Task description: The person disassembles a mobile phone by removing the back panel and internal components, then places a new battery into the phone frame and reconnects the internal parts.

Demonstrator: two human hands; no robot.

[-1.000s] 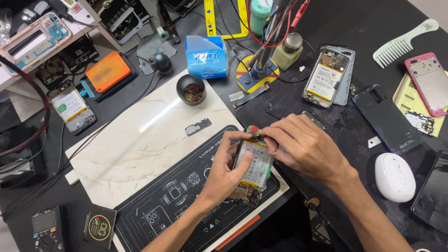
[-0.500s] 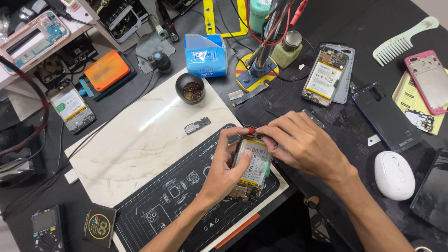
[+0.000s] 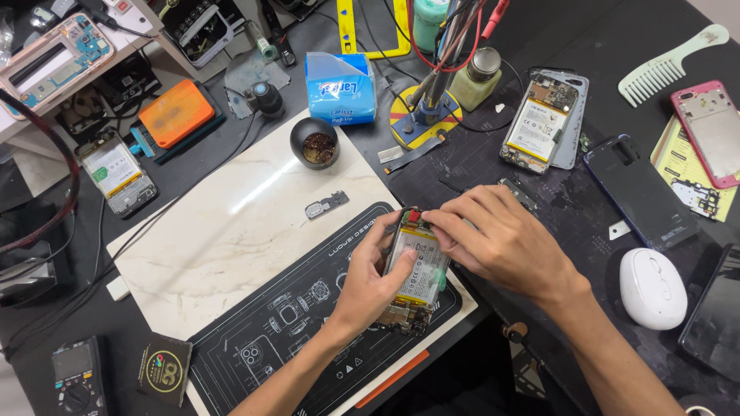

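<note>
In the head view, the left hand [image 3: 370, 289] wraps an opened phone [image 3: 415, 270] from its left side, thumb lying on the battery face, so the grip is closed around the body and keeps it steady. The phone sits over the black repair mat [image 3: 285, 323], near the front edge of the bench [image 3: 478, 177], tilted a little toward the person, probably so the top end is easy to see. The right hand [image 3: 501, 243] comes from the right; its fingertips [image 3: 432, 222] are pinched together at the top end of the phone, next to a small red part [image 3: 413, 216]. Whether they hold something tiny I cannot tell.

The white marble slab [image 3: 223, 231] under the mat carries a small metal bracket [image 3: 326, 205], set apart, it seems, so it is not lost. A black cup [image 3: 314, 143] stands at the slab's far corner. A second opened phone [image 3: 539, 123] lies toward the far right side, and a white mouse [image 3: 652, 286] rests near the right edge.
</note>
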